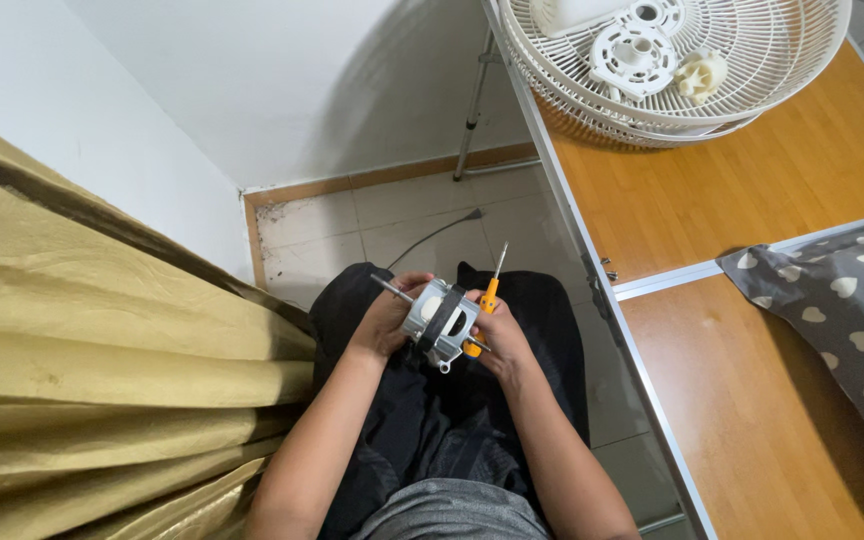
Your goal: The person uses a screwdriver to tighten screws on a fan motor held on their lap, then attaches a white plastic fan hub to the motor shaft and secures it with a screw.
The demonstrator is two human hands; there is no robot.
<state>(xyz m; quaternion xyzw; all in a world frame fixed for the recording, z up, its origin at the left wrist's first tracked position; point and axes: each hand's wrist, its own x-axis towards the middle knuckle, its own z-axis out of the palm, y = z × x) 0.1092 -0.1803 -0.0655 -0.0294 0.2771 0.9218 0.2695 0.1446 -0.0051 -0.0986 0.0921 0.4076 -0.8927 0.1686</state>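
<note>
Curtain: a mustard-yellow curtain point(102, 380) fills the left side, folded in broad pleats beside the person's left arm.
Left hand: the left hand point(384, 322) is closed around the shaft end of the fan motor, fingers curled over its casing.
Fan motor: a small silver fan motor point(439, 322) with a dark band round its middle sits between both hands, above the lap in black trousers; a thin metal shaft sticks out up and to the left.
Right hand: the right hand point(500, 340) grips the motor's other side and also holds the screwdriver against it.
Screwdriver: an orange-handled screwdriver point(490, 298) points up and slightly right, blade clear of the motor.
Table: a wooden table point(752, 190) with a pale metal edge runs along the right.
Fan grilles: white fan grilles point(782, 70) lie stacked at the table's far end, holding white plastic parts.
Cloth: a grey heart-patterned cloth point(852, 300) lies on the table's right edge.
</note>
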